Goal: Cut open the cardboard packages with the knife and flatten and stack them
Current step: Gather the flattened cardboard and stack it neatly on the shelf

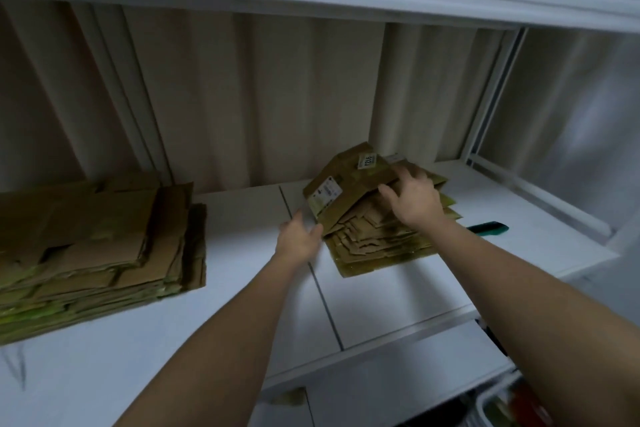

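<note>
Currently, both hands work at a small stack of flattened cardboard (pixel 374 239) lying on the white tabletop (pixel 242 288) toward its far right, close to the back wall. The right hand (pixel 414 199) reaches over the stack and grips the raised edge of the top piece — a cardboard package (pixel 349 184) bearing white labels, tilted up so that its near edge is lifted off the pieces beneath. The left hand (pixel 299 239) sits at the stack's near-left corner, fingers relaxed and extended, fingertips touching the lower corner of the tilted package; it clasps nothing. A green-handled knife (pixel 488 229) lies flat on the tabletop just to the right of the stack, partly hidden behind the right forearm, untouched by either hand. A second, larger stack of flattened cardboard (pixel 93 246) rests at the left edge of the tabletop — well apart from the hands. Motion blur softens the fine detail of the fingers.
</note>
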